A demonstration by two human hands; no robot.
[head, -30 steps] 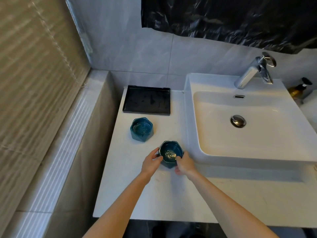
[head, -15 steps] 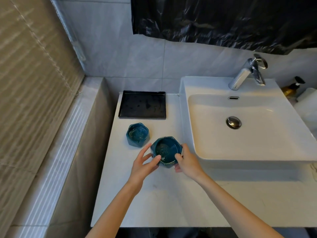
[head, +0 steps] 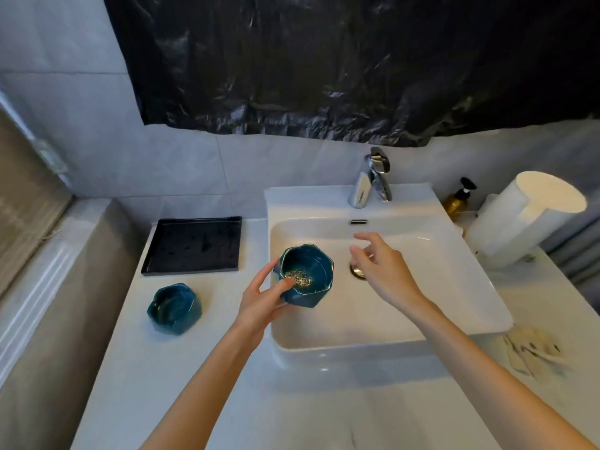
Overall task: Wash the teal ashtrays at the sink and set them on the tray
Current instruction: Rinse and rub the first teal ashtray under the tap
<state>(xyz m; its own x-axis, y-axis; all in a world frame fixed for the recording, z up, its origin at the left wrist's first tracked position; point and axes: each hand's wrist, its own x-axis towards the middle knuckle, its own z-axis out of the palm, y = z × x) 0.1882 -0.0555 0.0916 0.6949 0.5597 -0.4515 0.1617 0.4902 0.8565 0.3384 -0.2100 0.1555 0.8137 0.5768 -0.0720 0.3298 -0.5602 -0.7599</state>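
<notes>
My left hand (head: 264,295) grips a teal hexagonal ashtray (head: 308,271) with gold specks inside, held above the left part of the white sink (head: 422,303). The thumb rests inside its rim. My right hand (head: 383,269) hovers open over the basin, near the drain, fingers spread, holding nothing. A second teal ashtray (head: 174,307) sits on the white counter, left of the sink. The black tray (head: 194,245) lies behind it against the wall, with nothing on it.
A chrome faucet (head: 370,183) stands at the sink's back edge. To the right are an amber pump bottle (head: 457,199), a white cylindrical container (head: 526,216) and crumpled paper (head: 532,349). A tiled ledge runs along the left.
The ashtray has been lifted off the counter and carried right over the basin in my left hand. My right hand let go of it and moved toward the faucet.
</notes>
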